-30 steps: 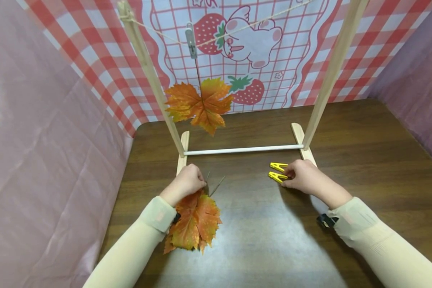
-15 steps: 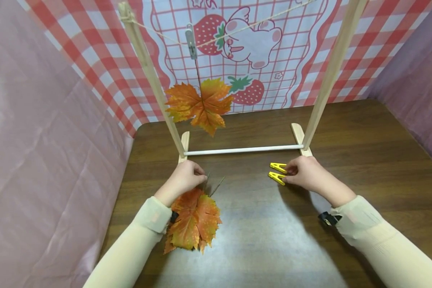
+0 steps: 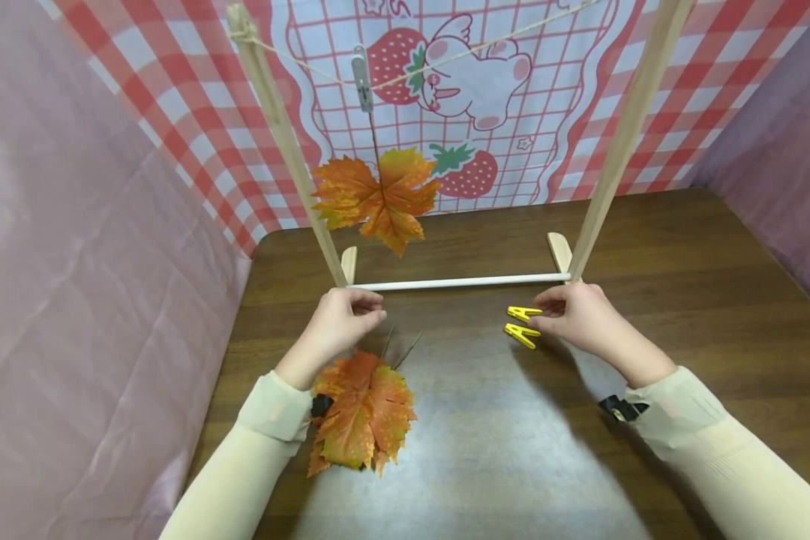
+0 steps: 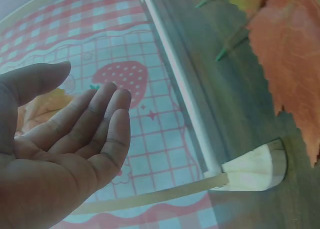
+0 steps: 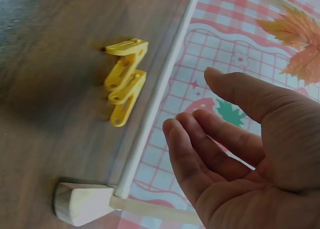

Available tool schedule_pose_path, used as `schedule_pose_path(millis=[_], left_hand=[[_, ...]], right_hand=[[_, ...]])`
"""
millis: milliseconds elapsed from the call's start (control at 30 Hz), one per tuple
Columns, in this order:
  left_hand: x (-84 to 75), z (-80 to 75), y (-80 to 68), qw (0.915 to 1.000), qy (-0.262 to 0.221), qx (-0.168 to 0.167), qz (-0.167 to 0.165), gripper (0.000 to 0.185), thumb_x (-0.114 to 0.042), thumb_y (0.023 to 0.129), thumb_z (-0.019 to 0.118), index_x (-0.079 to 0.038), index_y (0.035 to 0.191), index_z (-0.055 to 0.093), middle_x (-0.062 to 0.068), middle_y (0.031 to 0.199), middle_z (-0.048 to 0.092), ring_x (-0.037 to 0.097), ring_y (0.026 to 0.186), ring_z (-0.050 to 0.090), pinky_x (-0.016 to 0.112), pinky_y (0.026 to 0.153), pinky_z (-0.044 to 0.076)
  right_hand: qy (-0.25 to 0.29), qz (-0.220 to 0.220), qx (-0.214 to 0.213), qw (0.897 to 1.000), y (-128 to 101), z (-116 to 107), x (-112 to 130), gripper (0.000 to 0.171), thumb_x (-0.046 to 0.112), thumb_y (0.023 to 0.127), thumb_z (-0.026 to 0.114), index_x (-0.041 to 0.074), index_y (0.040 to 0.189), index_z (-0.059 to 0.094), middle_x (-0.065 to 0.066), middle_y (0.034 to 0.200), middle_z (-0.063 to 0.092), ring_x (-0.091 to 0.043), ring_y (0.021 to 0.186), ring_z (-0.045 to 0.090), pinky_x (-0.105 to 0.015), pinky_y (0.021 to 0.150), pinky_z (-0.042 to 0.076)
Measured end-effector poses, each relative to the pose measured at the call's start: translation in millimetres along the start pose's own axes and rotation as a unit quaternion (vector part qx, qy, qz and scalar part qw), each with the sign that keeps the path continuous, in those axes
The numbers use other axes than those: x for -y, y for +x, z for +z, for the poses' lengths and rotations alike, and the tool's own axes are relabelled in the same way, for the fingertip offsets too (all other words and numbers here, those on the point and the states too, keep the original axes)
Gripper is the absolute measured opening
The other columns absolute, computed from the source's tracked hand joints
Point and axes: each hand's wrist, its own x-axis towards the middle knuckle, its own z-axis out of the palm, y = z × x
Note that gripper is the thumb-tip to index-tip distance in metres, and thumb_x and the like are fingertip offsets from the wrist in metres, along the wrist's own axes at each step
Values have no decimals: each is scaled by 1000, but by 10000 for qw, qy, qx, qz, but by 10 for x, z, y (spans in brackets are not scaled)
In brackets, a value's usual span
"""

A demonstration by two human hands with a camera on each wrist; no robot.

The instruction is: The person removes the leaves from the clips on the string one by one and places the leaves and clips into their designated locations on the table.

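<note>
My left hand (image 3: pixel 340 321) hovers above and behind a small pile of orange maple leaves (image 3: pixel 367 412) on the table. Nothing is between its relaxed, loosely curved fingers, as the left wrist view shows. Two thin leaf stems (image 3: pixel 408 351) point away from the pile. On the right, my right hand (image 3: pixel 577 315) is beside two yellow clothespins (image 3: pixel 521 334) lying on the table. The right wrist view shows its thumb and fingers apart and holding nothing, with the yellow clothespins (image 5: pixel 125 84) beyond the fingertips. Another maple leaf (image 3: pixel 381 196) hangs by its stem from a grey clothespin (image 3: pixel 362 79) on a string.
A wooden frame stands across the table, with a left post (image 3: pixel 280 142), a right post (image 3: pixel 624 142) and a white crossbar (image 3: pixel 459 283) low between them. The string (image 3: pixel 493 43) runs between the posts. Behind is a red-checked strawberry cloth (image 3: pixel 553 97); a pink cloth (image 3: pixel 88 262) hangs at left.
My left hand has lifted off the leaf stems and moved back toward the frame. My right hand has drawn slightly up and away from the yellow clothespins, which stay in place.
</note>
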Motion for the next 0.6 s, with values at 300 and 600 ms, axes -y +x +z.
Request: schedule_pose_path(millis=[300, 600], left_hand=[[-162, -68, -50, 9986, -458, -191, 204, 17, -15, 81, 68, -6, 96, 68, 1, 87, 65, 14, 77, 61, 27, 67, 49], [-305, -166, -78, 9944, -857, -428, 453, 22, -11, 81, 69, -1, 100, 67, 3, 87, 66, 15, 77, 62, 27, 68, 49]], right_hand=[[138, 1, -243, 9996, 51, -130, 152, 28, 25, 72, 77, 7, 93, 70, -3, 80, 67, -12, 69, 62, -30, 60, 49], [147, 9, -418, 9990, 128, -258, 311, 32, 31, 71, 77, 8, 93, 70, -2, 79, 67, -10, 69, 61, -27, 58, 48]])
